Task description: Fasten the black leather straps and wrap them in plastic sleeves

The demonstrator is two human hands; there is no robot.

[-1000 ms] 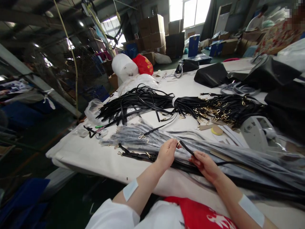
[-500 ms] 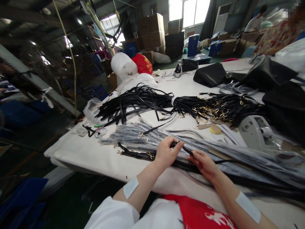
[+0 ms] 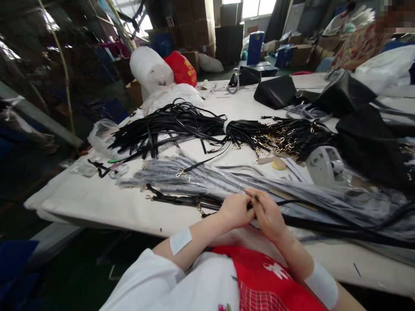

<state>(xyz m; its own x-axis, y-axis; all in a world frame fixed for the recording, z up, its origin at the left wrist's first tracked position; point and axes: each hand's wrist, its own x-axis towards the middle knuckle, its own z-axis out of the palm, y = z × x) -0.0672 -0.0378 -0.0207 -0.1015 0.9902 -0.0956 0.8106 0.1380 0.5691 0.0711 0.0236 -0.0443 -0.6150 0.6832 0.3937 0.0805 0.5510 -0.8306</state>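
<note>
My left hand (image 3: 236, 210) and my right hand (image 3: 266, 214) meet above the front of the table, their fingers closed around a narrow black strap (image 3: 249, 206). Fingers cover nearly all of it; only a dark bit shows between them. Just left of my left hand lie black straps (image 3: 181, 199) with gold-coloured snap hooks, one hook (image 3: 200, 210) close to my wrist. Behind my hands, a row of straps in clear plastic sleeves (image 3: 168, 175) stretches across the table. A large bundle of black straps (image 3: 181, 123), bound with a white tie (image 3: 226, 125), lies farther back.
A white tape dispenser (image 3: 326, 166) stands to the right, near a yellow disc (image 3: 279, 163). Black bags (image 3: 275, 92) sit at the back right of the white table (image 3: 97, 203). Plastic-wrapped rolls (image 3: 151, 67) and a red bag (image 3: 181, 69) are behind. Another person (image 3: 353, 47) is at the far right.
My right hand has closed in on my left, so the fingers now meet over the strap. Before, a length of strap showed between the hands. The view has tilted down and turned slightly.
</note>
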